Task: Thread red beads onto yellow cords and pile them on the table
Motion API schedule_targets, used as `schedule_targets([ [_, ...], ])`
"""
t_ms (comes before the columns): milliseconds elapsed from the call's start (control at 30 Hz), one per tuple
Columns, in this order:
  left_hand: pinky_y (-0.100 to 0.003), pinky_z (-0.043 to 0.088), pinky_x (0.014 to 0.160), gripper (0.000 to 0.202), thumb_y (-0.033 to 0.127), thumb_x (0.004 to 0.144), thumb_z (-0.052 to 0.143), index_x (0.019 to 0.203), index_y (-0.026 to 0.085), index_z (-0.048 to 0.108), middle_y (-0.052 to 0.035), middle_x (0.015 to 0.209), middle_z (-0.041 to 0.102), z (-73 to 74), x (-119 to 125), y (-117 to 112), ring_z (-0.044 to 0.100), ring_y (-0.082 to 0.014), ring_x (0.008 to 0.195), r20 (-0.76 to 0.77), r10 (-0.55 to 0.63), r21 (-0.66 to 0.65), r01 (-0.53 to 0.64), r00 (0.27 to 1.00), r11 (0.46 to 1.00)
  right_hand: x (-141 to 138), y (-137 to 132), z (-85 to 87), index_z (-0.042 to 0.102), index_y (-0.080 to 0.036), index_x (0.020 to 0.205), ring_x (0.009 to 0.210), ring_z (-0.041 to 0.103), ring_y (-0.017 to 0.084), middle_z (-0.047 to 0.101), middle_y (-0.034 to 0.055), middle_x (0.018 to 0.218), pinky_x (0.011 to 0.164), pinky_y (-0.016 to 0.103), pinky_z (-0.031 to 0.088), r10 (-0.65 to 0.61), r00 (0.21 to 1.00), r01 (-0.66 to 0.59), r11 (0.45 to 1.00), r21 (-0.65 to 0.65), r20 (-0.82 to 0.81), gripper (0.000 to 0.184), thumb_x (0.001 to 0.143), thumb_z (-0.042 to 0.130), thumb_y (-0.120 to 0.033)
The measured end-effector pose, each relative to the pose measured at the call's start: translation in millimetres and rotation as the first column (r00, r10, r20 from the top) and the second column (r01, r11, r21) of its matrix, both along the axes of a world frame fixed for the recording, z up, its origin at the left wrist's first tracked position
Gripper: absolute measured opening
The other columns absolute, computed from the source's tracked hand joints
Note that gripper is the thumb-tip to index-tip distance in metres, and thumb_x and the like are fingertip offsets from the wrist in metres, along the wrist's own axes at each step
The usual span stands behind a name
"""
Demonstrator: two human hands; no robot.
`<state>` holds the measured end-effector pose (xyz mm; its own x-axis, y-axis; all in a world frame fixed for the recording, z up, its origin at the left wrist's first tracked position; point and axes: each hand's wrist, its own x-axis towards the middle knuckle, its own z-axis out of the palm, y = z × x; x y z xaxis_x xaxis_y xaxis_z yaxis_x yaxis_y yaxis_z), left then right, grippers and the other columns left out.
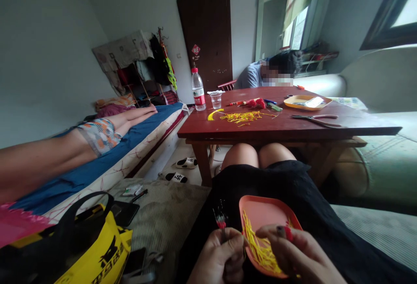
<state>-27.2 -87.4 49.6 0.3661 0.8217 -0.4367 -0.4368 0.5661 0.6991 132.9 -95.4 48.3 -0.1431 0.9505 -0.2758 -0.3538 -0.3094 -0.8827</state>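
Observation:
On my lap rests an orange tray (267,211) with a pile of thin yellow cords (260,249) in it. My left hand (224,251), at the tray's left edge, is closed around a small bundle with a red band (221,223) and fine pale tips sticking up. Over the tray's right side, my right hand (298,249) has its fingers pinched together. A small red piece (288,233) shows at those fingers. What lies inside the pinch is hidden.
A red-brown table (276,123) ahead holds more yellow cords (243,117), pliers (317,120), a yellow tray (308,107), a water bottle (198,93) and a cup (216,100). One person (252,74) leans at its far side; another lies on the bed. A yellow bag (107,249) stands left.

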Motion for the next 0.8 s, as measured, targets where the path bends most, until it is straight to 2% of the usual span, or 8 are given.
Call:
schedule_targets([
  [67, -0.015, 0.005, 0.032, 0.038, 0.036, 0.046, 0.082, 0.058, 0.014, 0.053, 0.0108, 0.036, 0.035, 0.0, -0.3, 0.7, 0.017, 0.0005, 0.030, 0.039, 0.000, -0.034, 0.001, 0.999, 0.999, 9.7, 9.6, 4.2, 0.056, -0.016, 0.053, 0.047, 0.035, 0.009, 0.039, -0.0042, 0.051, 0.043, 0.021, 0.028, -0.037, 0.971, -0.019, 0.973, 0.229, 0.238, 0.035, 0.070, 0.060, -0.045],
  [167, -0.014, 0.006, 0.033, 0.036, 0.033, 0.046, 0.082, 0.060, 0.015, 0.054, 0.0102, 0.038, 0.037, -3.2, -1.4, -0.2, 0.018, 0.0003, 0.031, 0.092, -0.004, -0.093, 0.013, 0.996, 0.996, 20.1, 27.0, 4.5, 0.059, -0.018, 0.054, 0.053, 0.043, 0.014, 0.045, -0.0007, 0.060, 0.048, 0.025, 0.034, -0.187, 0.768, -0.185, 0.851, 0.491, 0.613, 0.023, 0.074, 0.054, -0.028],
  [300, -0.016, 0.009, 0.034, 0.034, 0.037, 0.052, 0.078, 0.062, 0.016, 0.054, 0.0102, 0.041, 0.035, -2.4, -3.2, 1.7, 0.018, -0.0005, 0.034, 0.047, -0.030, -0.026, 0.031, 0.998, 0.999, 20.2, 40.8, -2.3, 0.065, -0.019, 0.073, 0.054, 0.050, 0.016, 0.055, 0.0031, 0.072, 0.051, 0.027, 0.038, -0.205, 0.475, -0.343, 0.852, 0.395, 0.856, 0.017, 0.070, 0.049, -0.019],
  [367, -0.017, 0.013, 0.035, 0.030, 0.041, 0.062, 0.070, 0.064, 0.016, 0.054, 0.0108, 0.042, 0.031, 8.5, -3.4, 12.6, 0.017, -0.0018, 0.035, -0.203, 0.036, 0.189, 0.003, 0.979, 0.982, 17.6, 42.6, -5.5, 0.062, -0.019, 0.064, 0.054, 0.052, 0.017, 0.057, 0.0037, 0.068, 0.052, 0.029, 0.039, -0.173, 0.420, -0.368, 0.865, 0.341, 0.891, 0.021, 0.075, 0.045, -0.024],
  [433, -0.019, 0.020, 0.035, 0.025, 0.040, 0.075, 0.054, 0.065, 0.016, 0.055, 0.0100, 0.044, 0.028, 27.7, -2.2, 35.4, 0.021, -0.0044, 0.035, -0.559, 0.278, 0.539, 0.088, 0.781, 0.838, 15.6, 43.0, -7.0, 0.064, -0.019, 0.070, 0.056, 0.056, 0.018, 0.061, 0.0044, 0.069, 0.055, 0.029, 0.041, -0.169, 0.419, -0.370, 0.865, 0.339, 0.892, 0.022, 0.076, 0.042, -0.021],
  [567, -0.025, 0.042, 0.059, 0.017, 0.027, 0.076, 0.057, 0.065, 0.014, 0.061, 0.0013, 0.058, 0.053, 72.1, 5.6, 114.5, 0.052, -0.0126, 0.060, -0.649, 0.512, 0.711, 0.209, 0.562, 0.671, 15.3, 43.6, -6.2, 0.065, -0.017, 0.094, 0.053, 0.057, 0.019, 0.065, 0.0038, 0.064, 0.052, 0.028, 0.042, -0.193, 0.453, -0.320, 0.876, 0.361, 0.871, 0.028, 0.073, 0.046, -0.020],
  [700, -0.041, 0.049, 0.075, 0.030, 0.029, 0.083, 0.051, 0.110, 0.016, 0.053, -0.0076, 0.110, 0.057, 91.2, 22.1, 199.9, 0.058, -0.0206, 0.091, -0.719, 0.580, 0.695, 0.365, 0.383, 0.619, 16.7, 43.4, -6.0, 0.067, -0.021, 0.079, 0.052, 0.057, 0.019, 0.064, 0.0023, 0.059, 0.050, 0.027, 0.040, -0.193, 0.522, -0.291, 0.875, 0.386, 0.831, 0.019, 0.074, 0.049, -0.027],
  [800, -0.042, 0.049, 0.076, 0.032, 0.029, 0.083, 0.051, 0.113, 0.017, 0.051, -0.0083, 0.114, 0.055, 90.7, 36.2, 241.0, 0.057, -0.0213, 0.093, -0.744, 0.596, 0.662, 0.456, 0.302, 0.595, 17.4, 41.7, -6.5, 0.066, -0.021, 0.075, 0.054, 0.058, 0.019, 0.065, 0.0030, 0.061, 0.051, 0.026, 0.040, -0.166, 0.561, -0.285, 0.881, 0.377, 0.811, 0.018, 0.075, 0.049, -0.029],
])
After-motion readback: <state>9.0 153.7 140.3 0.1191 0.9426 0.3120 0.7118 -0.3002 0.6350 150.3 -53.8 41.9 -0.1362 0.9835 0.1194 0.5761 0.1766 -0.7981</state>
